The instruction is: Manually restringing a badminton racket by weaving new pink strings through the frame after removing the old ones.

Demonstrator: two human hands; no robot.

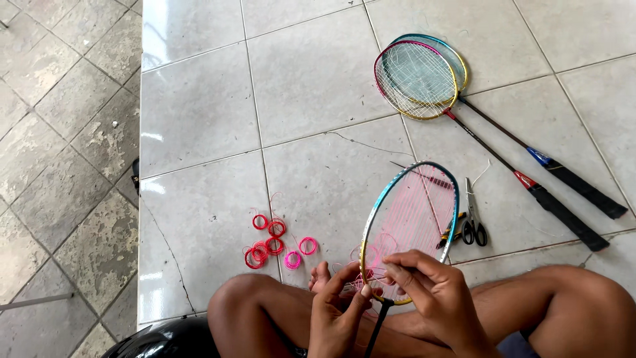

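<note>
Blue-and-gold badminton racket (409, 229) with pink strings sat low in the frame.
Left hand (338, 311) and right hand (427, 288) both pinched its strings near small coiled pink string loops (275, 242).

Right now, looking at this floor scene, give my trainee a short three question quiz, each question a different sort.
1. True or false: both hands, the left hand and the right hand, work at the lower end of the racket with pink strings.
2. Multiple choice: where do the two other rackets lie? A) one head overlapping the other on the tiles, B) side by side and apart, C) across the person's knees.
3. Short answer: what tool lies on the tiles just right of the racket in hand?

Key:
1. True.
2. A.
3. The scissors, with pliers beside them; the pink string coils lie to the left.
</note>
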